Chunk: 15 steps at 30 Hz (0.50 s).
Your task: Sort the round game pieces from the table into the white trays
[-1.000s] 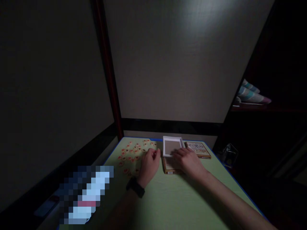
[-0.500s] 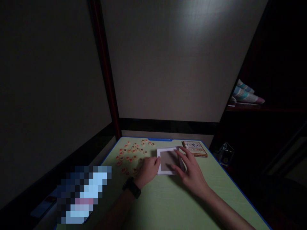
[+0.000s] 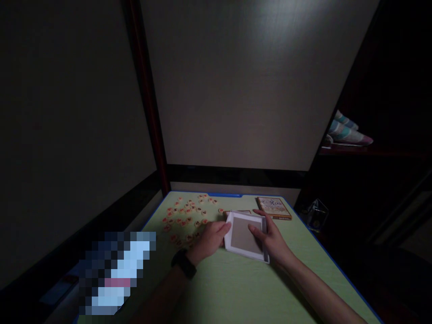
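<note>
My left hand, with a dark watch on its wrist, grips the left side of a shallow open cardboard box. White walls and a grey-brown bottom show inside it. On the box's right side lies my right hand, its thumb over the inner edge and its fingers along the outside. The box is turned slightly and looks tilted above the table. Left of it, several round xiangqi pieces with red or dark markings are scattered. A brown edge peeks out just beyond the box; its kind is unclear.
A printed box lid lies at the table's far right. The light green table has a blue rim. A blurred-out patch covers the near left. Wall panels stand behind; striped fabric rests on a dark shelf at right.
The box has moved right and towards me, and turned. My right hand has closed from spread fingers onto its right side. A piece and a brown edge beyond the box have come into view.
</note>
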Available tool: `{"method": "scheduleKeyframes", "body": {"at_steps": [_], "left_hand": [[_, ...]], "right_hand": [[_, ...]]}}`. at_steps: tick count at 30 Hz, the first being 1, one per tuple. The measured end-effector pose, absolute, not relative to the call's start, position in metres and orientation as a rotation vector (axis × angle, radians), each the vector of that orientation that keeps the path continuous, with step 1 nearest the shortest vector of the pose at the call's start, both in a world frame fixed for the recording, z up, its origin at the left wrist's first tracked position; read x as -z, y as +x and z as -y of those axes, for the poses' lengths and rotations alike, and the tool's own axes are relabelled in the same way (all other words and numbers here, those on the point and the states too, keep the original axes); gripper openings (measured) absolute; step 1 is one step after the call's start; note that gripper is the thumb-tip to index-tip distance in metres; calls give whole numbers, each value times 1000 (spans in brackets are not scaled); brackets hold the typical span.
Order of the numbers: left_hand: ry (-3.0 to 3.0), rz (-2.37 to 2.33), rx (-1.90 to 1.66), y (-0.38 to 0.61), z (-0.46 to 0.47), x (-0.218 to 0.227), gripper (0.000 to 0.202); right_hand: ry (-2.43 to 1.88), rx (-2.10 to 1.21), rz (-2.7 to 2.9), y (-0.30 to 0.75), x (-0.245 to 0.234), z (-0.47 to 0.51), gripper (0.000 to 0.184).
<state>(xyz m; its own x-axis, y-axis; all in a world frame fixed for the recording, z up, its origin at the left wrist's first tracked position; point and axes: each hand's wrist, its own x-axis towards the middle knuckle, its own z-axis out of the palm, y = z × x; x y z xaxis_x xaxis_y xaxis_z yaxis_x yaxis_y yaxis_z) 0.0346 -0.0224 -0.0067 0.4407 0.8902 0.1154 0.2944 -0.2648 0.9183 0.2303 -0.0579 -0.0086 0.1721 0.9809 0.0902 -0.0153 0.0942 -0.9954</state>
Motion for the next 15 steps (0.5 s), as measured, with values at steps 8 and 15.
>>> {"method": "scheduleKeyframes", "body": {"at_steps": [8, 15], "left_hand": [[1813, -1100, -849, 34, 21, 12, 47], [1702, -935, -784, 34, 17, 13, 56]], "right_hand": [[-1179, -985, 1119, 229, 11, 58, 66], [-1161, -1056, 1115, 228, 5, 62, 65]]}}
